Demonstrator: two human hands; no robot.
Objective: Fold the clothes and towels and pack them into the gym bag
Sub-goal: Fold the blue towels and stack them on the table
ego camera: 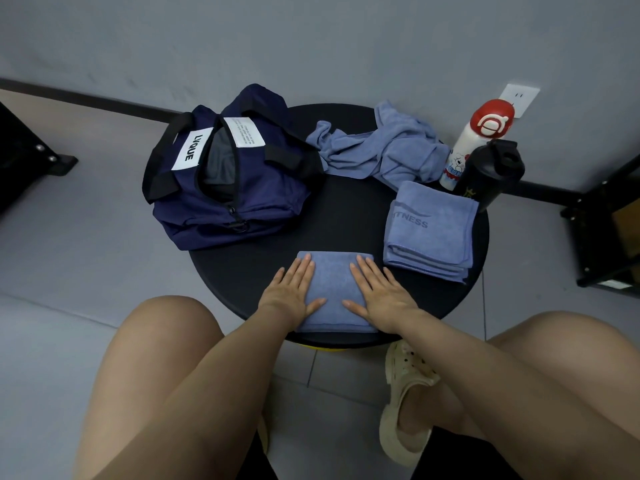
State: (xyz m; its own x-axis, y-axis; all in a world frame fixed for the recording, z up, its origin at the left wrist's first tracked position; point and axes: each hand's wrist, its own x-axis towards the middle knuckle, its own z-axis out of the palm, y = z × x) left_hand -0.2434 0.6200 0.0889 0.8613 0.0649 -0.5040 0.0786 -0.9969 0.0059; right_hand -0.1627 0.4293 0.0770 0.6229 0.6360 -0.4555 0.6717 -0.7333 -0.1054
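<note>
Near edge of a round black table (349,216): a blue towel (334,292) folded into a neat thick rectangle, plain face up, edges squared. Left hand (292,291) flat on its left side, right hand (379,294) flat on its right side, fingers (304,268) of both straight and spread, pressing down rather than gripping. Just to the right, apart from it, a second folded blue towel (431,233) in several stacked layers, pale "FITNESS" lettering and a wave mark on top. Farther back, a third blue towel (379,150) lying crumpled and unfolded across the far side of the table. On the far left, overhanging the table's edge, a navy gym bag (235,199) with black straps, a white "LVQUE" label and its zip gaping open on a dark grey lining. At the far right, a white bottle with a red cap (476,143) and bear picture, and a black shaker bottle (491,171) just in front, touching the far corner of the folded stack. Behind, a grey wall with a white socket (519,98). Below the table, bare knees and a cream clog (407,403) on the grey floor.
</note>
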